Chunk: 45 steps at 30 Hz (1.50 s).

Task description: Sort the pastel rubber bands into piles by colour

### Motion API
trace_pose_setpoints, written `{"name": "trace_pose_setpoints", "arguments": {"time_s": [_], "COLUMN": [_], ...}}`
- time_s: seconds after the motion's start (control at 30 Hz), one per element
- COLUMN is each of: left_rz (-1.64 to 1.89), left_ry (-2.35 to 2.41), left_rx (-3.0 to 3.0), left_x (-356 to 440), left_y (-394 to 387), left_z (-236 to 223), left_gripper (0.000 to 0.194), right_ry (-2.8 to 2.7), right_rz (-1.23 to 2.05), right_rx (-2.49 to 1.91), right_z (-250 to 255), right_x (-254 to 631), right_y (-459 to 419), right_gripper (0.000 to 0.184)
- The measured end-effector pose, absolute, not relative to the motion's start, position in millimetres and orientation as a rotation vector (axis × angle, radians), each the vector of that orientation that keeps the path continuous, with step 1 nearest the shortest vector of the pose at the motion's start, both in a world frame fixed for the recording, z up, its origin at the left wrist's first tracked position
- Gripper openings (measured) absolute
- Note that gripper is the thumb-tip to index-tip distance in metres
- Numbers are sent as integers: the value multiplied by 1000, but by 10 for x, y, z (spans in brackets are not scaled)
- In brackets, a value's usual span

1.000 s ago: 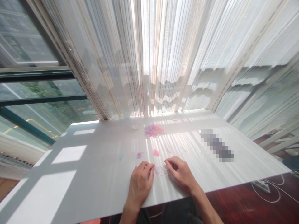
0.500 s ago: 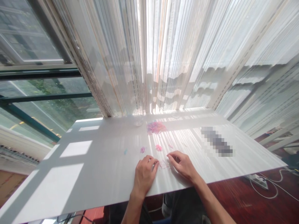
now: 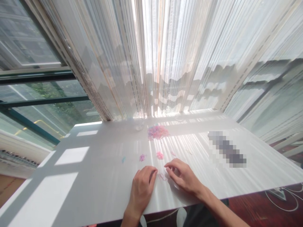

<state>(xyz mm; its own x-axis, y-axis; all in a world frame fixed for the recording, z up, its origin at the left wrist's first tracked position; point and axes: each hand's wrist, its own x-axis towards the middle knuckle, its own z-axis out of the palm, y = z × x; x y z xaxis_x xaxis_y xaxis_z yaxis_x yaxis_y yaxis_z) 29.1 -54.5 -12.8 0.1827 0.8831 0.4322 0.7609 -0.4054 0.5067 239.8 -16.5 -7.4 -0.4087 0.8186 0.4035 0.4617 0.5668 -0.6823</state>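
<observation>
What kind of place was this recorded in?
Probably a room in a home, perhaps an enclosed balcony: sheer striped curtains hang behind the white table, with a window at left and reddish flooring below.

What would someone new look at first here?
Probably the bright curtain, glowing behind the white table. Next might be the colourful pile toward the table's far side, near the middle. Then the left hand and right hand at the near side, with pink bits between them.
</observation>
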Motion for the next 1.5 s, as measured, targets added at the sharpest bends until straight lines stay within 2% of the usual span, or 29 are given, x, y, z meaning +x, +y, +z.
{"name": "trace_pose_setpoints", "arguments": {"time_s": [0.3, 0.5, 0.87, 1.1, 1.2, 1.5], "left_rz": [1108, 1182, 1206, 1309, 1362, 1415], "left_ry": [1623, 1529, 1191, 1160, 1089, 934], "left_rx": [2001, 1933, 2221, 2226, 2250, 2372], "left_x": [272, 246, 171, 171, 198, 211], "left_y": [-587, -489, 165, 294, 268, 156], "left_z": [-170, -2, 489, 449, 401, 237], "left_gripper": [16, 14, 6, 2, 5, 21], "right_ry": [-2536, -2454, -2208, -2203, -2215, -2192], "right_rz": [661, 763, 583, 454, 348, 262], "right_rx": [-594, -554, -567, -570, -576, -565], "right_z": [227, 300, 449, 484, 385, 258], "right_x": [2311, 2351, 2419, 2385, 2408, 2412], "right_y": [345, 406, 572, 640, 595, 492], "right_gripper": [14, 17, 11, 7, 3, 9]}}
